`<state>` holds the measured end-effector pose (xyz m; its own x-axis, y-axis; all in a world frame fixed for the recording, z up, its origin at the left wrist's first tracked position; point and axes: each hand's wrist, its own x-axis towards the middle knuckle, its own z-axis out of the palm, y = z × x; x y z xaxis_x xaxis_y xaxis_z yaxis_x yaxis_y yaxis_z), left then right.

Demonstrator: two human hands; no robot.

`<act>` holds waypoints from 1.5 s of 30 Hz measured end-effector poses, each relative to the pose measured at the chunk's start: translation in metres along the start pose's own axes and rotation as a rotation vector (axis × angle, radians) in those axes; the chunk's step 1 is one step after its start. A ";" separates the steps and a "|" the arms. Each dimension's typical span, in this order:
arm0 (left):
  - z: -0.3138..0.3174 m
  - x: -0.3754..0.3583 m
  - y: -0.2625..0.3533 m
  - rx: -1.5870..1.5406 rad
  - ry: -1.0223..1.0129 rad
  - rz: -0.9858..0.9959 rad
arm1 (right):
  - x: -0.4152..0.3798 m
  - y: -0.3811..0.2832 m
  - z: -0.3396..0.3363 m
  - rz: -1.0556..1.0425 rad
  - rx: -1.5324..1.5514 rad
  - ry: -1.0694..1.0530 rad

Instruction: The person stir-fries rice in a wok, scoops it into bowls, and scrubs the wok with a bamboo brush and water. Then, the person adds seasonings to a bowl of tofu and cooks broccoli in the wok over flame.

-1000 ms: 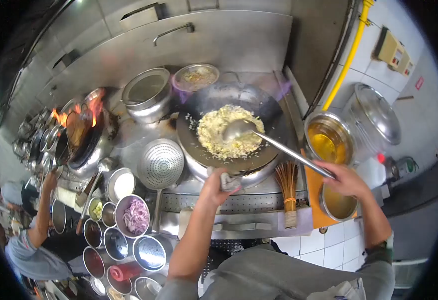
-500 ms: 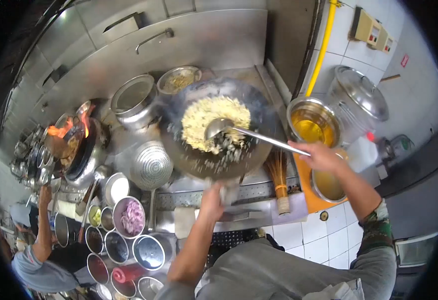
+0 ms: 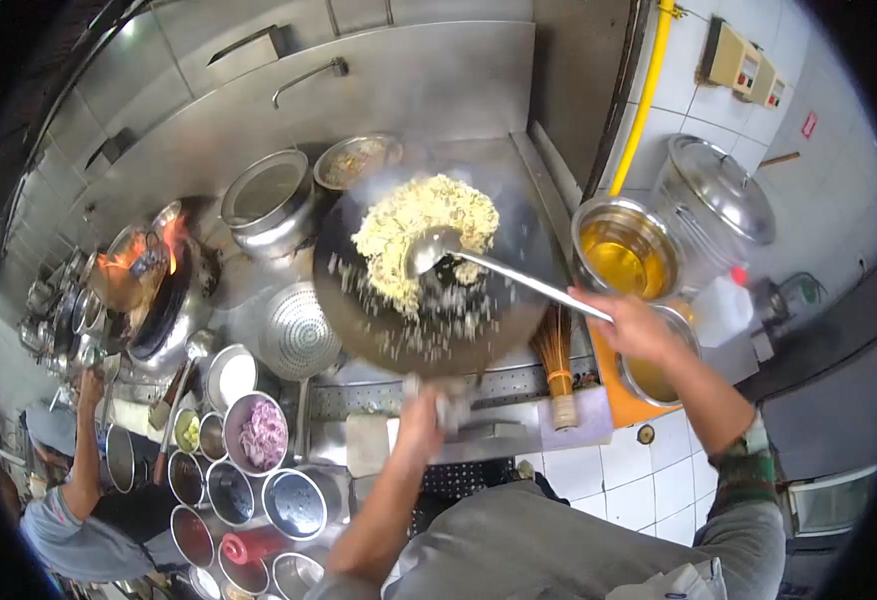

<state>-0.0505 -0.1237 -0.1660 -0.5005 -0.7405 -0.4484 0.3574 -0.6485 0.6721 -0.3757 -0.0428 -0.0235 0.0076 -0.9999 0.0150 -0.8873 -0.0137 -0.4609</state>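
Observation:
My left hand (image 3: 421,425) is closed at the near side of a large dark wok (image 3: 524,250), gripping its handle through a pale cloth (image 3: 451,402). Fried rice (image 3: 424,208), yellowish with bits in it, fills the far half of the wok. Loose grains scatter across the near half, blurred by motion. With my right hand (image 3: 631,325) I grip the end of a long metal ladle (image 3: 534,280). Its bowl lies in the wok against the rice.
Right of the wok stand a pot of yellow oil (image 3: 629,255) and a bamboo brush (image 3: 559,375). A perforated skimmer (image 3: 302,330) lies to the left, near a bowl of chopped onion (image 3: 262,435) and several containers. At far left, a co-worker's arm (image 3: 84,450) is beside a flaming wok (image 3: 164,320).
The wok has tilted and shifted slightly, and the rice has moved toward its far side. The ladle bowl has moved a little left and away from me. Both hands keep their hold.

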 end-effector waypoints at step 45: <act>0.071 0.021 0.059 -0.117 0.221 -0.018 | 0.006 0.043 -0.095 0.298 0.397 -0.499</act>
<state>-0.0963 -0.1655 -0.0938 -0.3279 -0.7407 -0.5864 0.4449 -0.6686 0.5958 -0.4572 -0.0489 0.0411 0.0851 -0.8452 -0.5276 -0.6496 0.3545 -0.6726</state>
